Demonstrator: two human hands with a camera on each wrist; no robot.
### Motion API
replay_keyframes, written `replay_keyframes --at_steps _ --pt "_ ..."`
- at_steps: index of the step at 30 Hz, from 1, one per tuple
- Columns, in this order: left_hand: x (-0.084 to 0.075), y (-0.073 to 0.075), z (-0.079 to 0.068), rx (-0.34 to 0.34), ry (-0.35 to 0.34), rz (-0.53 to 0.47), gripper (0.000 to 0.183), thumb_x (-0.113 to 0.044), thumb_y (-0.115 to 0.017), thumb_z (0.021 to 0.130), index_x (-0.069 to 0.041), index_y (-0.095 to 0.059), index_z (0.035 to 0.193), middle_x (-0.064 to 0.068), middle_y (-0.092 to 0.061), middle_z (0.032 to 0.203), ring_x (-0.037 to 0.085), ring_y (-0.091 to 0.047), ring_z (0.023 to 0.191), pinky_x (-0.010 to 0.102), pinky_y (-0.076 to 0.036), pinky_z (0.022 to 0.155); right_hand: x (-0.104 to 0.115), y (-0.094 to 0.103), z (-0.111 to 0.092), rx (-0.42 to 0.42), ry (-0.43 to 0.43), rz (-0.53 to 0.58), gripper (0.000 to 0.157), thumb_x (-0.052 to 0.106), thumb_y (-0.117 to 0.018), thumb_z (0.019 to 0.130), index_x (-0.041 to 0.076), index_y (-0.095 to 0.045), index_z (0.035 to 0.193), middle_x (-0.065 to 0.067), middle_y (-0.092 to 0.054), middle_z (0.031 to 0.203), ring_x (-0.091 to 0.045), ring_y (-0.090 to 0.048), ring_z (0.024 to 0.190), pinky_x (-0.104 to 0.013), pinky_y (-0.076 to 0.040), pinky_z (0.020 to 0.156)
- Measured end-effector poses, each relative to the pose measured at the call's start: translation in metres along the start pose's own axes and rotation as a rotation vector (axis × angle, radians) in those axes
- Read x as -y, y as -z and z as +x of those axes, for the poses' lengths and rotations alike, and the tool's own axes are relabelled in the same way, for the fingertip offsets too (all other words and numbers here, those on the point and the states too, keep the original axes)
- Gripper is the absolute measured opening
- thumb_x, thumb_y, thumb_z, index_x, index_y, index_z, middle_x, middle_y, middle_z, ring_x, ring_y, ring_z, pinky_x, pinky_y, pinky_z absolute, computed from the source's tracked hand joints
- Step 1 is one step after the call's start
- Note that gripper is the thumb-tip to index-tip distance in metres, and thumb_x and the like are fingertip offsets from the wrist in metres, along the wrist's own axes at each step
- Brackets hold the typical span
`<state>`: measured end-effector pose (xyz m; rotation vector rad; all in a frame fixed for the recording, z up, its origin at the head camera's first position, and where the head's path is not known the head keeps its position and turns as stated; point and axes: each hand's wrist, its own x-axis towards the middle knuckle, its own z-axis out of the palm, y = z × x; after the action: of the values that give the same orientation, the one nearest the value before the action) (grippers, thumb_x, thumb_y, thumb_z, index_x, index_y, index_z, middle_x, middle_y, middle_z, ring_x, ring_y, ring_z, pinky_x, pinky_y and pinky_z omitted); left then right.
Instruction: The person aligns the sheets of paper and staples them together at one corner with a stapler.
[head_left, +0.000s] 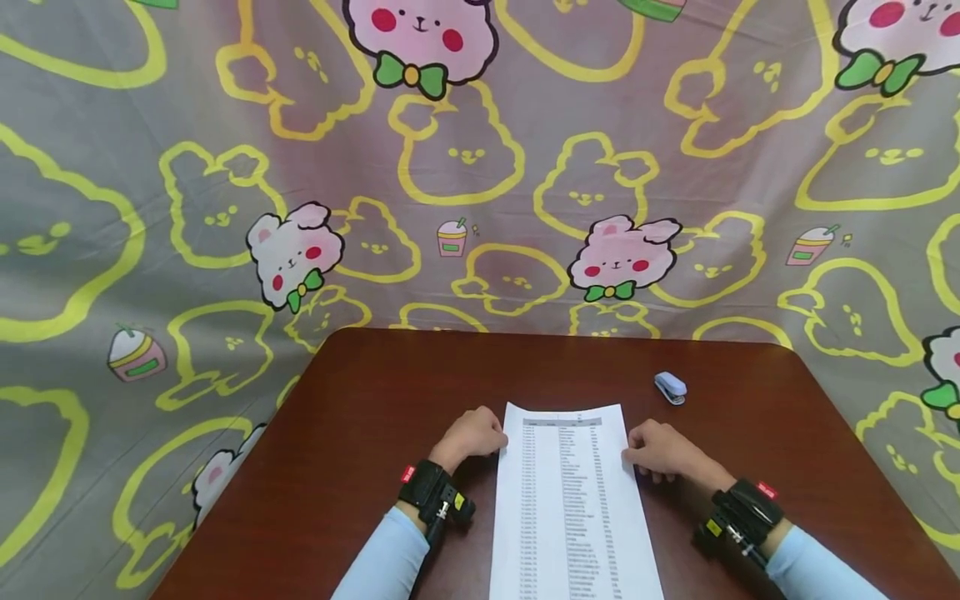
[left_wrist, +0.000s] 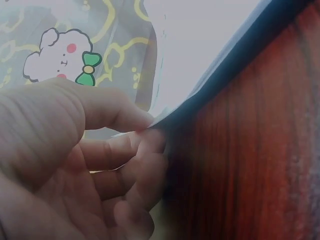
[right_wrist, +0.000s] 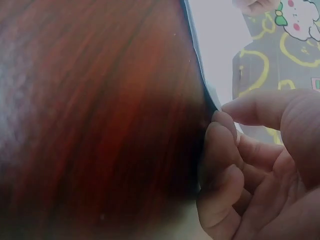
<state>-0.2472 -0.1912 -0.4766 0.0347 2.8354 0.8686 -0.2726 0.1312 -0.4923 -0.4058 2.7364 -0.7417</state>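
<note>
A long white sheet of paper [head_left: 555, 508], printed with columns of small text under a grey header row, spreads over the front middle of the table. My left hand [head_left: 472, 435] pinches its left edge near the far end, thumb on top and fingers curled beneath, as the left wrist view shows at the paper edge [left_wrist: 200, 65]. On the opposite edge my right hand [head_left: 663, 450] pinches the paper the same way; in the right wrist view its thumb and forefinger meet at the sheet's border [right_wrist: 215, 55]. The far end bows up slightly between both hands.
A small pale blue stapler [head_left: 671, 387] lies on the dark brown wooden table [head_left: 390, 392], beyond my right hand. Behind the table hangs a grey curtain [head_left: 495, 167] with cartoon bears and rabbits. Each wrist wears a black strapped camera [head_left: 435, 496].
</note>
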Motion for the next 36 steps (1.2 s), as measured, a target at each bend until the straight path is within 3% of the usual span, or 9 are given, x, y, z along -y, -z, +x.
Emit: replay_keyframes --at_steps 9,20,30,36 --pt "-0.002 -0.001 0.004 -0.058 0.002 0.068 0.042 -0.018 -0.062 0.083 -0.016 -0.043 0.046 -0.006 -0.031 0.045 0.011 -0.029 0.042 0.026 -0.018 0.042 0.007 0.004 0.0 -0.025 -0.014 -0.022 0.021 0.027 -0.073 0.085 0.014 -0.066 0.07 -0.002 -0.06 0.058 -0.018 -0.057 0.048 -0.023 -0.042 0.045" --pt "0.002 0.002 0.0 -0.033 0.009 0.071 0.041 -0.023 -0.063 0.086 -0.016 -0.047 0.049 -0.006 -0.033 0.047 0.012 -0.032 0.045 0.026 -0.022 0.044 0.005 -0.001 0.001 0.021 -0.031 -0.023 0.024 0.028 -0.07 0.087 0.015 -0.066 0.067 -0.002 -0.059 0.056 -0.018 -0.055 0.048 -0.027 -0.041 0.046" --pt "0.01 0.011 -0.005 0.005 0.033 0.039 0.036 -0.029 -0.061 0.09 -0.01 -0.063 0.06 -0.001 -0.056 0.055 0.014 -0.048 0.051 0.028 -0.033 0.048 0.003 0.005 -0.001 0.042 -0.006 -0.002 0.022 0.028 -0.069 0.088 0.015 -0.067 0.071 -0.002 -0.06 0.058 -0.018 -0.056 0.049 -0.026 -0.042 0.046" --pt "0.013 0.008 -0.005 -0.005 0.029 0.026 0.033 -0.03 -0.058 0.093 -0.012 -0.063 0.066 0.001 -0.061 0.059 0.015 -0.053 0.054 0.029 -0.037 0.051 -0.013 0.029 0.004 0.0 0.02 0.058 0.025 0.027 -0.061 0.094 0.009 -0.064 0.078 -0.004 -0.06 0.062 -0.017 -0.054 0.048 -0.028 -0.043 0.045"
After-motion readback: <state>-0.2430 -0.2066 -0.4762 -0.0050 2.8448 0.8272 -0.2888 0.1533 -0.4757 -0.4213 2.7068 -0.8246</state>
